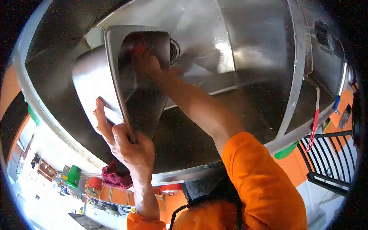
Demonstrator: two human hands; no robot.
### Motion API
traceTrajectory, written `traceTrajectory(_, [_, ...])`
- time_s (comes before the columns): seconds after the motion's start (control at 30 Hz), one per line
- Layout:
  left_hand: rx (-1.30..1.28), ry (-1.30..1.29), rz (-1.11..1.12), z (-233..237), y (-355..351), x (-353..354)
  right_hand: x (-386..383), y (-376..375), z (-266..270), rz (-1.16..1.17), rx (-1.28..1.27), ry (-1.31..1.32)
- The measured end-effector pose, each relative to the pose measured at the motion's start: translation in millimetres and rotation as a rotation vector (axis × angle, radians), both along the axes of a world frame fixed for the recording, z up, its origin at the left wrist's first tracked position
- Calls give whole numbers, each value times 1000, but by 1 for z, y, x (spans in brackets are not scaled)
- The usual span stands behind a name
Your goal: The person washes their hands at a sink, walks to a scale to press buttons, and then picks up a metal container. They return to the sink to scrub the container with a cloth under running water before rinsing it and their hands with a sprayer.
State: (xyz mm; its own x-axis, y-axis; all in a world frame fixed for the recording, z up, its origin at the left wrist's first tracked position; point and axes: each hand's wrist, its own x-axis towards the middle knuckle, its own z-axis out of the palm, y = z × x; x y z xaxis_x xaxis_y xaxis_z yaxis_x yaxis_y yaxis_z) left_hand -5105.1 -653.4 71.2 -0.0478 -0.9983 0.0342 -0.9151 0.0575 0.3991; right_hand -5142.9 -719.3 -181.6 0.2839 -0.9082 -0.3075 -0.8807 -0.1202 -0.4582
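Observation:
A deep rectangular metal pan [94,80] stands tilted on its side in a steel sink [199,134], its opening facing right. My left hand [128,143] grips the pan's near rim, with fingers on the outer wall and the thumb over the edge. Inside the pan is my right hand [147,63], smeared by motion and in shadow near the inner wall. Something reddish shows at its fingers, too blurred to name. Both of my forearms come from the bottom in orange sleeves.
A round drain fitting [174,51] lies beyond the pan. At the right, a steel divider [293,76] separates another basin holding a wire basket [308,50] with a red handle [313,130]. A dark red cloth [115,176] hangs at the sink's front edge.

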Motion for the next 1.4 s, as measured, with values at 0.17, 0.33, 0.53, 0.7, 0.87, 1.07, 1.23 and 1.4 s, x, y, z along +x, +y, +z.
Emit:
traceTrajectory(0.17, [0,-56,-44,-1,-4,1,-8,-13,-8,83,-254,-6])
traceTrajectory(0.33, [-17,94,77,-8,-4,-7,-3,-13,-35,8,-495,120])
traceTrajectory(0.53, [-6,30,12,1,-11,-1,19,-18,-4,-183,-69,44])
traceTrajectory(0.7, [4,30,14,0,-11,-3,6,-10,-17,-36,-113,93])
traceTrajectory(0.87, [-4,-6,14,-1,-9,-7,18,-25,-2,-96,72,104])
traceTrajectory(1.07, [36,65,68,1,-8,-11,8,-24,12,-114,35,162])
traceTrajectory(1.23, [-1,15,19,-1,-13,-11,13,-26,-15,-269,-114,-33])
traceTrajectory(1.4, [46,86,94,1,-15,-16,10,-24,-8,-190,-172,102])
